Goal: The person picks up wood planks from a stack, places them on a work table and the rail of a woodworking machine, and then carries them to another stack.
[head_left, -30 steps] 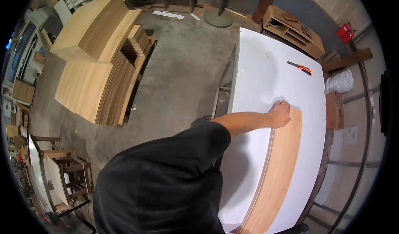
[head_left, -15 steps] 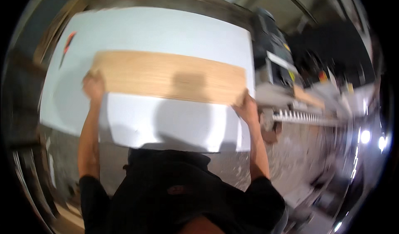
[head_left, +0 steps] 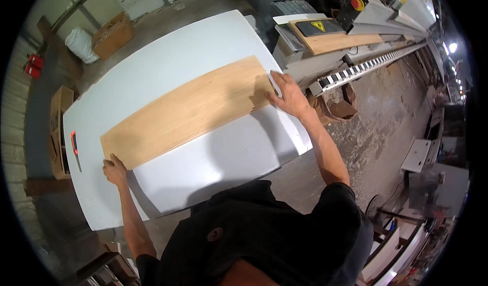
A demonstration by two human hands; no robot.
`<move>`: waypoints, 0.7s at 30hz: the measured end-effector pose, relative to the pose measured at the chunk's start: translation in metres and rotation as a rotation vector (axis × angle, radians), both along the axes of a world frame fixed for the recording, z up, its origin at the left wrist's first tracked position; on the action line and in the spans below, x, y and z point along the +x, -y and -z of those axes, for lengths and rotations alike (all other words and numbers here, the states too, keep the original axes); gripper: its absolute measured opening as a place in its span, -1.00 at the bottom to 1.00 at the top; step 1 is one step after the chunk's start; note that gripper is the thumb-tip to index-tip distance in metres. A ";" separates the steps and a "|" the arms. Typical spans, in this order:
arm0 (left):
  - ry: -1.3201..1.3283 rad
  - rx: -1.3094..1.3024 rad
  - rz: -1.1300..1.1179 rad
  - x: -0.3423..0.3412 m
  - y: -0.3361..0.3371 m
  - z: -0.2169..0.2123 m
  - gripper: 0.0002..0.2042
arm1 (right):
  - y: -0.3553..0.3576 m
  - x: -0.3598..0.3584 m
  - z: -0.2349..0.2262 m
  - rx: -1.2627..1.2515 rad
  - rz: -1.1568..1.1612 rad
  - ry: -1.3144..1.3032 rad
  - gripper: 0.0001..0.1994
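A long, pale wooden board [head_left: 188, 110] lies flat on the white tabletop [head_left: 218, 159], slanting up to the right. At its near left corner is my left hand [head_left: 115, 171], its fingers closed on the end edge. My right hand [head_left: 290, 97] is at the opposite end. Its thumb touches the board near the corner, and its fingers are stretched apart just beyond the end edge. Toward the table's left edge lies a red-and-black handled tool [head_left: 74, 143] with a thin dark shaft.
To the right stands a machine with a striped rail [head_left: 366, 67], a red button [head_left: 357, 4] and another wooden piece [head_left: 335, 43] on it. A cardboard box [head_left: 113, 35] and a white sack [head_left: 81, 45] sit on the floor beyond the table. A torn carton [head_left: 338, 103] is below the rail.
The view has turned, so table and board now slant up to the right. My right hand's fingers have spread at the board's end; my left hand stays at its end.
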State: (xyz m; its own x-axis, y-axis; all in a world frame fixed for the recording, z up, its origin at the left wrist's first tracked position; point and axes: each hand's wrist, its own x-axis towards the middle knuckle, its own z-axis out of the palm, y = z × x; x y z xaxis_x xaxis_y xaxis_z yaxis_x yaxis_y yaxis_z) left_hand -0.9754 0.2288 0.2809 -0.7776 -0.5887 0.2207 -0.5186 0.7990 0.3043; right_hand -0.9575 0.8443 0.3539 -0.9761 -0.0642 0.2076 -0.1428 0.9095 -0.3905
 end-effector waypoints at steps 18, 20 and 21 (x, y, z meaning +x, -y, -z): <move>-0.096 1.198 0.790 -0.088 -0.291 -0.044 -0.46 | -0.161 -0.047 0.019 0.225 0.484 -0.071 -0.30; -0.023 1.295 0.767 -0.103 -0.334 -0.048 -0.48 | -0.164 -0.053 0.022 0.225 0.498 -0.063 -0.30; 0.043 1.439 0.763 -0.109 -0.351 -0.048 -0.51 | -0.162 -0.055 0.023 0.231 0.499 -0.074 -0.31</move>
State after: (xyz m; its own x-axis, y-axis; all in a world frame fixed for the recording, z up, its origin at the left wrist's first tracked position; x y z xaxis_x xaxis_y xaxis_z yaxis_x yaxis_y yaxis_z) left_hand -1.0843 0.5798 0.3288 -0.9596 0.2251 -0.1690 -0.1857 -0.0553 0.9810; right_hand -1.0130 1.0060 0.3312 -0.8832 0.3502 0.3119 0.3078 0.9347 -0.1779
